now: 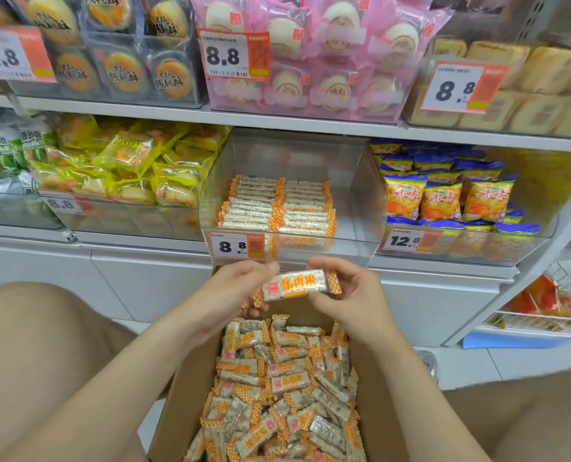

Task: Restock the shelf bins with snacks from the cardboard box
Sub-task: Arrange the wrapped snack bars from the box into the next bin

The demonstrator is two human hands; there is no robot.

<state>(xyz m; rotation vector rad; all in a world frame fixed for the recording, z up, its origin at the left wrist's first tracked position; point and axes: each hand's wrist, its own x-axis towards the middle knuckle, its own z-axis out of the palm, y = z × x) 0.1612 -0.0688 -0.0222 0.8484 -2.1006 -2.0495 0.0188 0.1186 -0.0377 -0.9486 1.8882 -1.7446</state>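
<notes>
An open cardboard box (181, 388) sits between my knees, filled with several orange-and-white wrapped rice snack bars (284, 385). Above its far end my left hand (231, 291) and my right hand (350, 295) hold a small stack of these bars (297, 284), the top one face up. My left hand cups the stack from below and the left; my right hand pinches its right end. Straight ahead on the lower shelf stands a clear plastic bin (360, 201) with two neat rows of the same bars (277, 208) stacked inside.
Neighbouring bins hold yellow-wrapped cakes (127, 171) on the left and blue-orange chip bags (444, 195) on the right. Pastry bins fill the upper shelf (277, 121). A wire basket (544, 305) with red snacks hangs at the right. My knees flank the box.
</notes>
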